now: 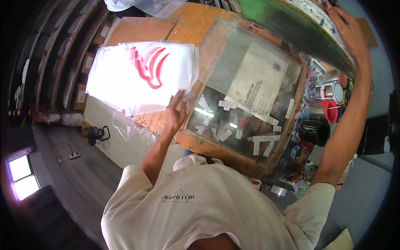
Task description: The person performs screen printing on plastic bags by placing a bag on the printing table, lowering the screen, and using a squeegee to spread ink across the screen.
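My left hand lies at the near right corner of a stack of clear plastic sheets, its fingers stretched out. The top sheet carries a red curved print and glares white. At the upper right, my right hand is closed on the edge of a raised screen-printing frame with a green, stained face. Beneath the tilted frame is a glass-topped work board with a wooden border. A pale printed sheet and several strips of white tape show on the board.
Paint cans, one of them red, crowd the board's right side. Dark shelves stand at the left. A power strip with a cable rests on the grey surface at lower left. At the top left, another person's white garment shows.
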The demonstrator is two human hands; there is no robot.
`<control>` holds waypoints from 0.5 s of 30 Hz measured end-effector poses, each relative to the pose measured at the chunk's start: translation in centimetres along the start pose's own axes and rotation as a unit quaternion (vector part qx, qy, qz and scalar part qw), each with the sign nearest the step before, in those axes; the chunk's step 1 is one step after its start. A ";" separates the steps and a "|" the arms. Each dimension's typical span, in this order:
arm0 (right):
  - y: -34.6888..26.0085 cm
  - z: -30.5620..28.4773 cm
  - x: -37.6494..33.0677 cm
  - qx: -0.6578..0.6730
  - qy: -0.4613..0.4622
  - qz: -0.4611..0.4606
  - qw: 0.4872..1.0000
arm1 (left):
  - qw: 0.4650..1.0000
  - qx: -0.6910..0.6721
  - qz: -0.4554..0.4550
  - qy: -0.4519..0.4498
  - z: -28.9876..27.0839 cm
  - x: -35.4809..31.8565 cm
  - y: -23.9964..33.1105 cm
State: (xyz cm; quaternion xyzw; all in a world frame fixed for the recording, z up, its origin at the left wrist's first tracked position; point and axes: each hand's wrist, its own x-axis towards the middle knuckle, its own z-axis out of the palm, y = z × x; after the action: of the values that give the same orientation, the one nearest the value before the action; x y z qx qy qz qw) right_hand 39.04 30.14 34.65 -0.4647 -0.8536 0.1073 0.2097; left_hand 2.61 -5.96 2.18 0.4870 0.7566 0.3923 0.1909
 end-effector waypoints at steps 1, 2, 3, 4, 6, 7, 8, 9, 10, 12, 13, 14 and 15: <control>0.1 -0.1 0.0 0.009 -0.015 -0.003 1.000 | 0.997 0.026 0.022 -0.066 0.9 0.0 1.2; -0.1 -0.2 0.1 0.018 -0.029 -0.010 0.999 | 0.982 0.107 0.064 -0.143 2.0 0.1 2.0; -0.1 -0.1 -0.1 0.013 -0.006 -0.010 1.000 | 0.965 0.175 0.059 -0.187 3.2 0.5 3.4; -0.1 0.3 -0.4 0.008 0.017 -0.008 1.000 | 0.941 0.242 0.056 -0.230 4.2 0.9 4.4; -2.8 0.1 -1.5 -0.016 0.061 0.001 0.998 | 0.961 0.235 0.081 -0.118 6.3 2.8 2.3; -6.6 0.7 -2.7 -0.031 0.071 0.007 0.997 | 0.967 0.233 0.085 -0.064 7.3 3.3 0.9; -9.0 0.8 -3.3 -0.050 0.081 0.016 0.995 | 0.959 0.264 0.085 -0.053 8.4 3.8 0.4; -9.4 0.3 -3.2 -0.064 0.059 0.049 0.995 | 0.950 0.295 0.091 -0.042 9.7 4.7 0.6; -9.5 -0.3 -2.8 -0.078 0.036 0.083 0.993 | 0.940 0.324 0.098 -0.030 11.1 5.5 0.8; -7.9 -0.3 -2.2 -0.089 0.028 0.082 0.992 | 0.925 0.329 0.175 -0.074 13.9 6.4 2.7; -6.4 -0.1 -1.6 -0.088 0.046 0.047 0.994 | 0.923 0.299 0.221 -0.102 15.3 6.8 3.7; -6.7 0.2 -1.6 -0.083 0.023 0.072 0.994 | 0.919 0.267 0.259 -0.133 16.4 6.9 4.4; -6.8 0.1 -1.8 -0.084 0.002 0.101 0.991 | 0.915 0.232 0.294 -0.149 17.8 6.9 5.4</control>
State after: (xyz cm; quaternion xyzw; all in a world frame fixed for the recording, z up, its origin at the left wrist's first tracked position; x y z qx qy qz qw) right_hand 34.77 24.90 36.62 -0.5650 -0.8077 0.0553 0.1593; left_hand 14.61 8.58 -4.03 0.7708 0.6120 0.1668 0.0592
